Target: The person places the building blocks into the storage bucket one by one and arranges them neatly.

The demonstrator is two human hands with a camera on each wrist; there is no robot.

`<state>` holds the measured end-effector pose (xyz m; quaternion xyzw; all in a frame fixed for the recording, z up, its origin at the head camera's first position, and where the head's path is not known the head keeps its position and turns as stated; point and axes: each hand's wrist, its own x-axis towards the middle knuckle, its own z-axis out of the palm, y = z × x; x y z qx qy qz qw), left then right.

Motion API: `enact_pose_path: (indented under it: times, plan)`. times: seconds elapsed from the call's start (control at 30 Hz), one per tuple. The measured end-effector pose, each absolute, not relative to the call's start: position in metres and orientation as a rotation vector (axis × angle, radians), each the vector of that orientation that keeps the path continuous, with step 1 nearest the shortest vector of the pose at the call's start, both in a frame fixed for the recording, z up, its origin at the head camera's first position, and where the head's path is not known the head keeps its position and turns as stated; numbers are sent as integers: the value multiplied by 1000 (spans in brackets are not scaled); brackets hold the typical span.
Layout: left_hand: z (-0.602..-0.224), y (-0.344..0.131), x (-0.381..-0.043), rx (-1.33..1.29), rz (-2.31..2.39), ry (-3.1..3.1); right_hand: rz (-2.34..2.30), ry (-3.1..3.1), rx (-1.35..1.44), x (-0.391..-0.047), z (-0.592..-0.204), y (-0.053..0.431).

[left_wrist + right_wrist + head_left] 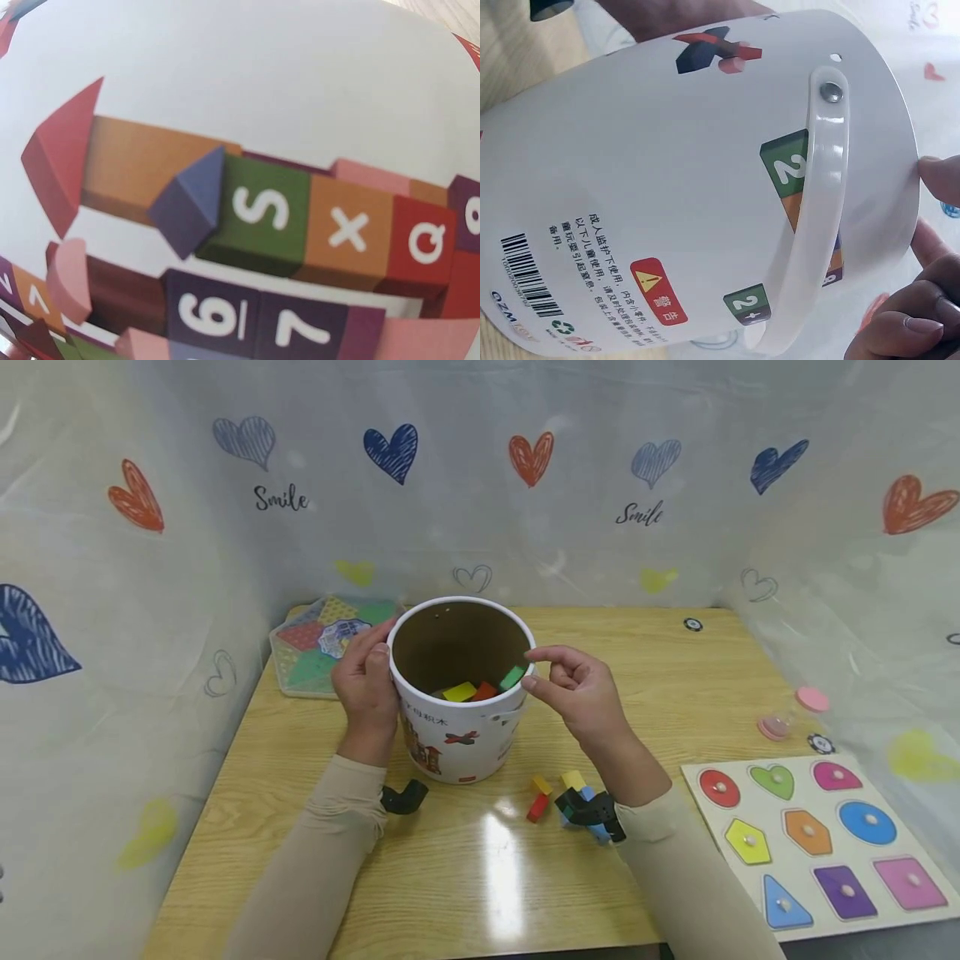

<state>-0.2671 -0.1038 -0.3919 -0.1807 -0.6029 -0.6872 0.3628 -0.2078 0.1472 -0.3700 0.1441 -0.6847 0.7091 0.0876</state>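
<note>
A white bucket (457, 739) printed with toy blocks stands on the wooden table, its mouth facing up. Its inside shows a yellow block (459, 692), a red block (484, 692) and a green block (512, 677). My left hand (369, 681) grips the bucket's left side, thumb near the rim; in the left wrist view only the printed wall (285, 90) fills the frame. On the opposite side, my right hand (581, 693) holds the rim with thumb and index finger, the other fingers curled. The right wrist view shows these fingertips at the rim beside the white handle (821, 195).
Several loose blocks, among them a red one (537, 807) and a yellow one (573, 780), lie near my right wrist. A shape puzzle board (810, 847) occupies the right front. Behind it lies a pink sand timer (791, 714). A patterned plastic case (303, 664) sits at the back left.
</note>
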Motion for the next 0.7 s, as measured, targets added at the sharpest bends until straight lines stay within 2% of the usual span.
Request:
enact_pose_path:
  times: [0.17,0.3,0.53,0.7]
  plan:
    - [-393,-100,-266,-454,-1777,-1558,2021,-2069,397,-201,-368,158]
    - [-393,-98,-266,-440,-1788,-1554,1882,-2145,356,-189,-370,187]
    - [-391,-96,-266,-444,-1795,-1534,1211,-2885,117,-153,-414,269]
    - [-391,-98,-268,-440,-1797,-1531,886,-3224,11,-139,-445,291]
